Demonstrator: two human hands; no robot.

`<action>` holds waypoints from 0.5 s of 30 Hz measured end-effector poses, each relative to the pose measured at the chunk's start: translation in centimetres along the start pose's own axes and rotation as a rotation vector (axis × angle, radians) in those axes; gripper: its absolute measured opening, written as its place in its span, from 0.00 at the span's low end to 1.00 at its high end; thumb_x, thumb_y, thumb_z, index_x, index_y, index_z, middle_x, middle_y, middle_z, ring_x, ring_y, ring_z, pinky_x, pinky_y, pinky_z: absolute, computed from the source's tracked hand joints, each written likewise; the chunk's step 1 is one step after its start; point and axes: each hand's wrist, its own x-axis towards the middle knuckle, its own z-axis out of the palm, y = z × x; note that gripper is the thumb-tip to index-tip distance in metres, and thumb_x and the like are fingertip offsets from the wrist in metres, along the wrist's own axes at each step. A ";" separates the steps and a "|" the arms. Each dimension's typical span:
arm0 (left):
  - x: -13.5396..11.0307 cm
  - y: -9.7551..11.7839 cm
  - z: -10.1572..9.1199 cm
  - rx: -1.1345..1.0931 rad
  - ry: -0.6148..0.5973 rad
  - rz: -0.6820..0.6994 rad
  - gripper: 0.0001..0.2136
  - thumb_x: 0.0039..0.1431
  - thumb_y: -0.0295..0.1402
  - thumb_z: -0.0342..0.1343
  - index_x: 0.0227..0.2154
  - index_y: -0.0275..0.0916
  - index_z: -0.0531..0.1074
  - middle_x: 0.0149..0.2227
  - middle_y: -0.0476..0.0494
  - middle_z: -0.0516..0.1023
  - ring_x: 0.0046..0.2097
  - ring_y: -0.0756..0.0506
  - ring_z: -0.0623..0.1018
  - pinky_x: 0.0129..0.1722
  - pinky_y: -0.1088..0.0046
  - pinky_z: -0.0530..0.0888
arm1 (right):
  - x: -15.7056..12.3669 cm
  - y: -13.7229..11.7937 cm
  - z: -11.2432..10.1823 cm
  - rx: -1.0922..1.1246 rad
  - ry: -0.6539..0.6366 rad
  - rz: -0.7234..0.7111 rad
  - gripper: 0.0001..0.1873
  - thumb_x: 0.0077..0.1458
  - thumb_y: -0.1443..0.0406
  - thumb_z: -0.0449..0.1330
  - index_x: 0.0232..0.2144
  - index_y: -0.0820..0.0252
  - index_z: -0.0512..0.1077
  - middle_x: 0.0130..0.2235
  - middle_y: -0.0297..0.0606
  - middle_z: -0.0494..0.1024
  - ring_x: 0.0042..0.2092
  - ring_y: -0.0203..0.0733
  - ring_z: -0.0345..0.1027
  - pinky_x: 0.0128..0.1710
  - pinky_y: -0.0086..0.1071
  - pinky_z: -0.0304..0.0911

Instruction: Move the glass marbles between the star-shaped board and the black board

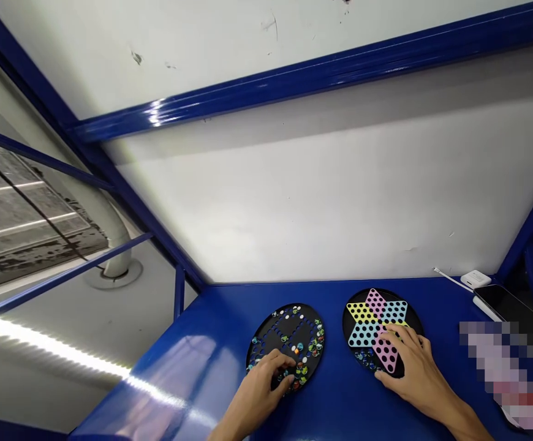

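Note:
A round black tray point(273, 339) on the blue table holds many glass marbles in white, green, orange and blue, most of them along its right and lower edge. Over its lower part is my left hand point(263, 383), with thumb and forefinger curved and a gap between them; no marble shows in the fingers. To the right lies a round Chinese checkers board point(366, 313) with a star of pink, yellow and light blue points full of holes. My right hand point(408, 362) rests on its right side, fingers spread and thumb near the lower rim. Dark blue marbles point(364, 358) lie at its lower left.
On the right of the blue table point(331, 404) lie a black phone point(500, 300), a white charger point(476, 279) with a cable, and a pixelated item point(508, 373). A white panel point(312, 202) and a blue metal beam point(266, 92) stand behind.

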 end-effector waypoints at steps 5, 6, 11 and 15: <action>1.4 1.0 -0.9 0.075 -0.065 -0.024 0.07 0.57 0.35 0.55 0.35 0.45 0.78 0.41 0.48 0.80 0.44 0.43 0.77 0.44 0.69 0.69 | 0.0 0.1 0.1 -0.006 0.016 0.002 0.26 0.55 0.52 0.62 0.56 0.45 0.71 0.63 0.39 0.68 0.66 0.57 0.56 0.64 0.55 0.52; 1.7 0.8 -1.0 0.065 -0.081 -0.037 0.07 0.55 0.34 0.56 0.34 0.44 0.78 0.40 0.48 0.80 0.43 0.43 0.77 0.42 0.70 0.69 | -0.1 0.1 0.2 -0.008 0.022 0.001 0.26 0.55 0.52 0.62 0.56 0.45 0.71 0.63 0.38 0.68 0.66 0.57 0.56 0.64 0.55 0.52; 2.6 -0.8 -1.5 -0.022 -0.131 -0.080 0.11 0.52 0.37 0.57 0.35 0.39 0.79 0.35 0.45 0.80 0.37 0.45 0.77 0.36 0.71 0.71 | -0.1 -0.1 0.1 0.019 0.031 -0.002 0.25 0.57 0.51 0.60 0.56 0.46 0.71 0.63 0.39 0.68 0.65 0.55 0.57 0.63 0.54 0.54; 2.2 -1.0 -1.9 0.036 -0.114 -0.079 0.11 0.50 0.36 0.57 0.34 0.40 0.79 0.38 0.44 0.81 0.40 0.43 0.78 0.39 0.69 0.72 | 0.0 -0.3 0.0 0.051 0.037 -0.001 0.23 0.58 0.51 0.60 0.55 0.46 0.71 0.62 0.39 0.68 0.65 0.56 0.57 0.63 0.55 0.53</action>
